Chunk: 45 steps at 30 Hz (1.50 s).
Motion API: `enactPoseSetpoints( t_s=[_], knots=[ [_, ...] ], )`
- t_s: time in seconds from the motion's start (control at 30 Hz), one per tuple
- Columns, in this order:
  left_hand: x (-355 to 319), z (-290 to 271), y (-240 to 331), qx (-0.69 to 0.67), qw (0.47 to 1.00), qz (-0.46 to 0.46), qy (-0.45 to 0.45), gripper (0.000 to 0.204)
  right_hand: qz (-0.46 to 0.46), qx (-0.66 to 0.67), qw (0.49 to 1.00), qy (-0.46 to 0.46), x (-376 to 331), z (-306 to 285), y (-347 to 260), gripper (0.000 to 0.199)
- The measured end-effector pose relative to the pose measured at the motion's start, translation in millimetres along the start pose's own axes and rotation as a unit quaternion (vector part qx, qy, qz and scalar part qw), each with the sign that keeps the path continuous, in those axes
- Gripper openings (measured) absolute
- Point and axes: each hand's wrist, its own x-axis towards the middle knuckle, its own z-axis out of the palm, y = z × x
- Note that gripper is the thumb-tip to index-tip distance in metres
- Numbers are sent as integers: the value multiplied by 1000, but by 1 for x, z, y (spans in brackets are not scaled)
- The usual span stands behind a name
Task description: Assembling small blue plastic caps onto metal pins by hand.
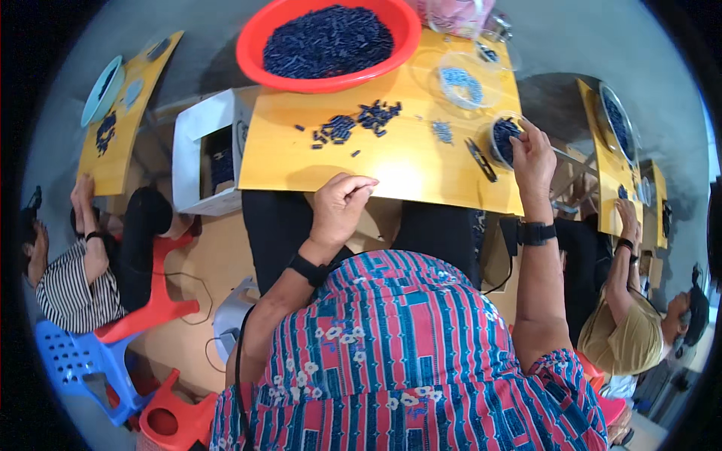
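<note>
My left hand (340,209) is at the front edge of the yellow table, thumb and forefinger pressed together; what they hold, if anything, is too small to make out. My right hand (534,159) is over a small round tub (495,154) of short dark pieces at the table's right edge. Its fingers are drawn together at the rim, and what is in them is hidden. Left of that tub lies a pair of small black snips (481,160). Loose dark pieces (338,129) are heaped in the middle of the table.
A large red basin (248,56) full of dark pieces stands at the back. A clear dish (487,94) holds light-blue bits, with a small pile of pale bits (441,132) nearby. A white box (197,143) stands left of the table. Other people sit at tables on both sides.
</note>
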Motion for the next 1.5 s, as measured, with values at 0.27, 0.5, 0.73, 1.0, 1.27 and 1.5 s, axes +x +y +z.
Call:
enactPoseSetpoints(
  t_s=[0.27,0.5,0.73,1.0,1.27,1.5],
  knots=[
    [-1,-12,-4,99,991,61,63,9,-124,221,954,-162,-25,69,-101,17],
    [-2,-21,-13,85,991,70,81,8,-137,168,959,-183,-21,111,-136,17],
    [0,-21,-15,98,991,49,74,8,-154,109,964,-186,-24,113,-136,11],
    [1,-18,-12,142,987,47,64,9,-142,99,945,-278,-39,97,-132,12],
    [-5,-10,1,-32,999,15,24,13,-99,344,883,-304,-62,78,-130,10],
    [-11,-9,-9,-100,993,-56,-25,18,-241,297,869,-314,-68,61,-143,13]
  ],
)
